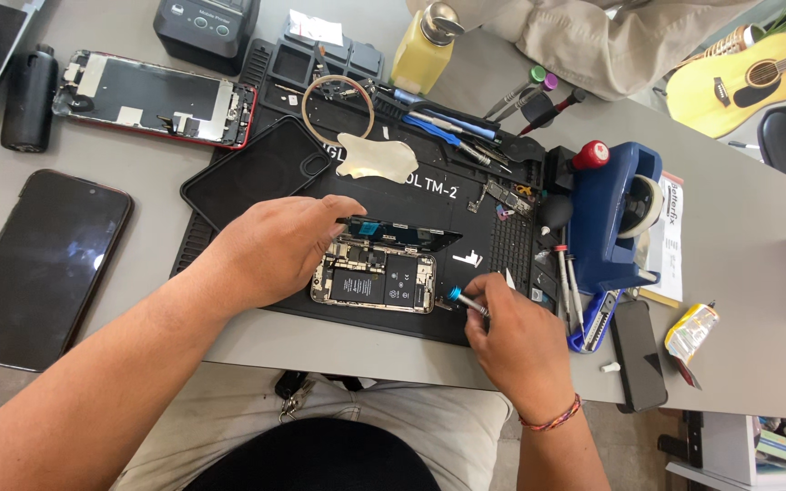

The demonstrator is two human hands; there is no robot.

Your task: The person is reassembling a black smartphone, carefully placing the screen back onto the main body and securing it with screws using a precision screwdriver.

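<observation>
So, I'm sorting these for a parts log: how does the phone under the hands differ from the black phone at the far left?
The opened phone shows its battery and boards; the black phone is closed, dark screen up. The opened one lies on the black mat beneath the left hand; the other lies untouched on bare table. Both lie flat.

An opened phone [373,284] lies flat on a black mat [429,195] at the table's near edge, its battery and gold-framed internals exposed. Its black screen [402,235] is lifted along the far side, tilted. A blue-tipped screwdriver [468,302] points at the phone's right end.
</observation>
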